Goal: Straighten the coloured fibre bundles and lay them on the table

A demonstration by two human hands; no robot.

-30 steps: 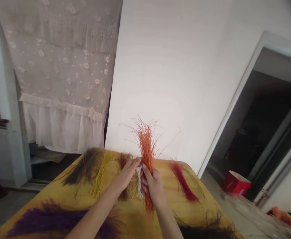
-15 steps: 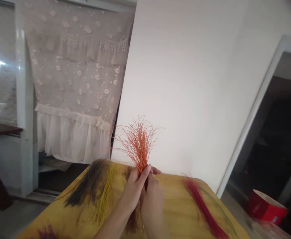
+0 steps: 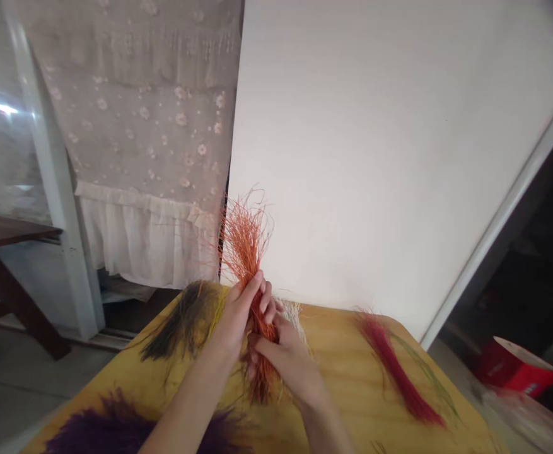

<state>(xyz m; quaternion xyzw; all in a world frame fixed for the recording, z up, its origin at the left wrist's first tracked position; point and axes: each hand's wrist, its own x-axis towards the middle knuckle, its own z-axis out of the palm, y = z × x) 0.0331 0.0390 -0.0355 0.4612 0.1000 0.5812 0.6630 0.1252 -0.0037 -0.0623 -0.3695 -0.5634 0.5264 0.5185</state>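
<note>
On my feed from the head camera, both of the person's hands are together over the far edge of a yellow-toned wooden table (image 3: 347, 384). A bundle of thin orange dyed fibres (image 3: 245, 252) stands in them, tilted slightly, its frayed tips fanning up against the wall and its lower end hanging to just above the tabletop. The left hand (image 3: 229, 321) grips the bundle from the side, its fingers (image 3: 252, 287) closed around the strands. The right hand (image 3: 288, 366) is just below and touching the left, its fingers (image 3: 267, 347) closed on the lower part of the bundle. A pale cream fibre bunch (image 3: 292, 314) sticks out just beside the right hand, though I cannot tell if either hand is holding it. Spread across the table are a dark brown-black fibre tuft (image 3: 181, 321) and thin yellow strands (image 3: 217, 309) near the left hand, a deep red fibre bundle (image 3: 392, 372) with thin green strands (image 3: 427, 378) well off to the right, and a purple fibre tuft (image 3: 115, 435) at the near edge. Beyond stand a white wall (image 3: 375, 157) and a floral lace curtain (image 3: 139, 126), with a red-and-white box (image 3: 517, 372) on the floor at right.
</note>
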